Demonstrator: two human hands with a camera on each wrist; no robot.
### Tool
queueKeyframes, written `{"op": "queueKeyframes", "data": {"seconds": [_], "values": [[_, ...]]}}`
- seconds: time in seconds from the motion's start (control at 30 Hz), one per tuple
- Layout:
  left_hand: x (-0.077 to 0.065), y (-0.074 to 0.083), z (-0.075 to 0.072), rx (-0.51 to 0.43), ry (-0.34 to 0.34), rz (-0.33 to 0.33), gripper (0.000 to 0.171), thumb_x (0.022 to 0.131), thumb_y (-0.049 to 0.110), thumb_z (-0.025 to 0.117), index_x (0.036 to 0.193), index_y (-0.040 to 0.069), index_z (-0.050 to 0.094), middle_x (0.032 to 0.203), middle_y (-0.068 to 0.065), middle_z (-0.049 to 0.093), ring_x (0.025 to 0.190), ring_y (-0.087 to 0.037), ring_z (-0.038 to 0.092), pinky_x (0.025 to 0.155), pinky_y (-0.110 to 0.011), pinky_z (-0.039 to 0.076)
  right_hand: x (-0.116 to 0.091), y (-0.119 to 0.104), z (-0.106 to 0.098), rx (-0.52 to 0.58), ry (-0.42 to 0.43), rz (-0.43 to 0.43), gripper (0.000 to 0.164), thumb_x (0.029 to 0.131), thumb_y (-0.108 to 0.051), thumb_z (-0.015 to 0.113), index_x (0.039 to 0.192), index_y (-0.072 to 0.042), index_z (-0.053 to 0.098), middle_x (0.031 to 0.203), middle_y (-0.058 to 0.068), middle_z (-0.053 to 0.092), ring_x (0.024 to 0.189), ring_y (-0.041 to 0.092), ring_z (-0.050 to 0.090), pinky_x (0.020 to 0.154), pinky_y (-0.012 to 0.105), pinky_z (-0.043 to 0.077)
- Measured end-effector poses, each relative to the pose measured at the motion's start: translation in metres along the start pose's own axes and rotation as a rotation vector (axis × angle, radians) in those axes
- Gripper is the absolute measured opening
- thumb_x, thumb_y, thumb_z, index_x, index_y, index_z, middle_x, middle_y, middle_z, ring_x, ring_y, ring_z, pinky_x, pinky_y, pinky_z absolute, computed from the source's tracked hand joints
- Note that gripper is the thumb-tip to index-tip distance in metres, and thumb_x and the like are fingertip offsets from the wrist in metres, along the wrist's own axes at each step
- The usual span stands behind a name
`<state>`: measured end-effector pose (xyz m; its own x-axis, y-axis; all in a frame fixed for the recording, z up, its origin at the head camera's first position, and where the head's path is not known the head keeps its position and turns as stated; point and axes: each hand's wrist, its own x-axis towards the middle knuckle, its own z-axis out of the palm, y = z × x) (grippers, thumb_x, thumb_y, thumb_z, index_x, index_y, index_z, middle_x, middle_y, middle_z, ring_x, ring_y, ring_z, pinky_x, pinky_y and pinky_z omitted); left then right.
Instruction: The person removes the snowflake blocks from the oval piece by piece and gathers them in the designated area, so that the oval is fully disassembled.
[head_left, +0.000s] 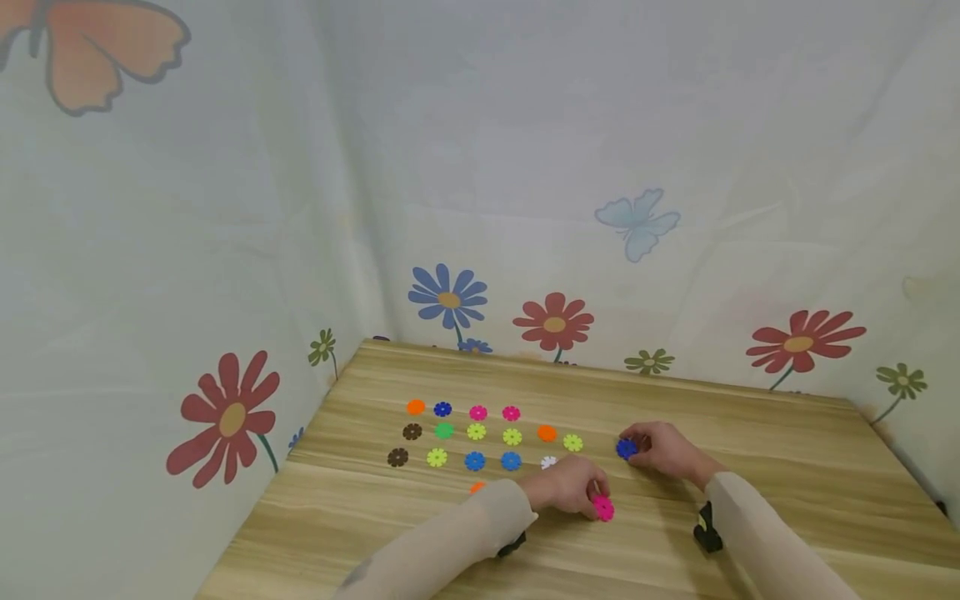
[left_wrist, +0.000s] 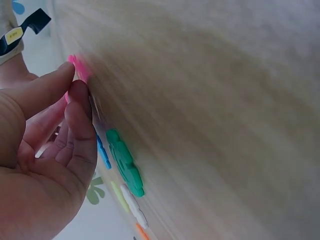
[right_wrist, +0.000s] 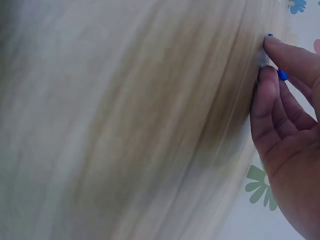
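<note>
In the head view my left hand [head_left: 570,485] pinches a pink flower-shaped plastic disc [head_left: 603,508] between thumb and fingers, its rim tilted up just over the wooden table. The left wrist view also shows this pink disc [left_wrist: 80,68], with a green disc [left_wrist: 125,162] lying beside the hand. Farther right, my right hand [head_left: 663,450] holds a dark blue disc [head_left: 626,449] by its edge at the tabletop. In the right wrist view, fingers and thumb mostly hide that blue disc [right_wrist: 283,75]. A white disc [head_left: 549,462] lies partly behind the left hand.
Rows of similar discs lie on the wooden table [head_left: 810,467] left of the hands, among them a brown disc [head_left: 397,457], a light blue disc [head_left: 475,461] and a yellow disc [head_left: 573,442]. An orange disc [head_left: 478,487] is partly covered by the left sleeve. Patterned curtains [head_left: 525,208] border the table.
</note>
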<state>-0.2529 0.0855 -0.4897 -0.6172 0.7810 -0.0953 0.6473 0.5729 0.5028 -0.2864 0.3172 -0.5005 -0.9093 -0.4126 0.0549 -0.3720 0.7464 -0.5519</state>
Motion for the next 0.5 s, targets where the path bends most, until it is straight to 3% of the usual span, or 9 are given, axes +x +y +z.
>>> {"op": "queueKeyframes", "data": {"seconds": [0.17,0.5], "values": [[-0.0003,0.0021,-0.0012,0.060,-0.011,0.004,0.023,0.074,0.018,0.082,0.093,0.016,0.069,0.076,0.010,0.063,0.069,0.002,0.052,0.064,-0.012,0.040,-0.0004,0.0012,0.0008,-0.005,-0.008,-0.019,0.034,0.080,-0.008,0.075,0.111,-0.001,0.064,0.092,0.002,0.061,0.079,0.016,0.054,0.067,0.030,0.046],[-0.0009,0.0024,-0.0019,0.087,-0.019,-0.004,0.022,0.076,0.022,0.081,0.094,0.018,0.068,0.073,0.012,0.060,0.066,0.001,0.051,0.062,-0.013,0.040,0.0002,0.0030,0.0023,-0.006,-0.019,-0.040,0.036,0.080,-0.011,0.075,0.113,-0.001,0.064,0.094,0.001,0.060,0.081,0.015,0.053,0.068,0.030,0.046]]}}
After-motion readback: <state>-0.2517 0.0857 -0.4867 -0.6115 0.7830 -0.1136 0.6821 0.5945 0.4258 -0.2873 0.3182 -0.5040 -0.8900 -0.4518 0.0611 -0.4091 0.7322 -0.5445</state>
